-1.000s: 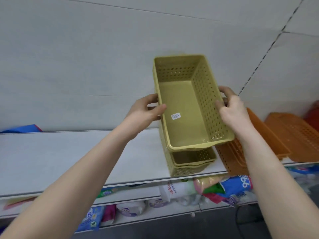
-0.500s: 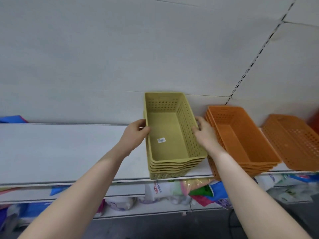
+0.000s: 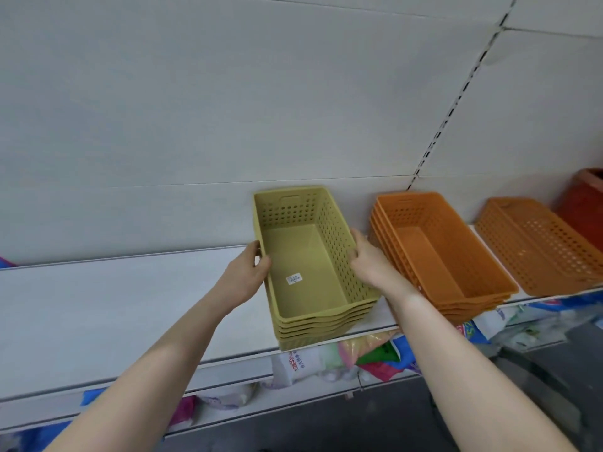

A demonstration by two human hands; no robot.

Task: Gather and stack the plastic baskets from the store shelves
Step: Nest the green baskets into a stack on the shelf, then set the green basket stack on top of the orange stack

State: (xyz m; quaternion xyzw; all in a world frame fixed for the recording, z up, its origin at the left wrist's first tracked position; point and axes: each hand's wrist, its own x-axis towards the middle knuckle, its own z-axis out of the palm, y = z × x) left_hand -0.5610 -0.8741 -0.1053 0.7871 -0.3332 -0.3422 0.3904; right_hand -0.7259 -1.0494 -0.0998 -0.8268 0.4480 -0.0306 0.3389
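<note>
A stack of several olive-green perforated baskets (image 3: 305, 256) stands on the white shelf (image 3: 114, 308), its front end at the shelf edge. The top basket has a small white price sticker on its floor. My left hand (image 3: 248, 272) grips the left long rim of the top basket, thumb over the edge. My right hand (image 3: 367, 261) holds the right long rim, fingers curled on the perforated wall. To the right sits a stack of orange baskets (image 3: 440, 252), touching my right forearm's side, and further right a single darker orange basket (image 3: 541, 246).
A red-brown container (image 3: 587, 203) stands at the far right of the shelf. Below the shelf lie bagged goods (image 3: 326, 357) in white, pink, green and blue packs. A slotted upright rail (image 3: 456, 102) runs up the white back panel.
The green basket I held lifted and tilted has come down into the green stack and sits nested level. Both hands stay on its rims. The view has shifted right, showing more orange baskets.
</note>
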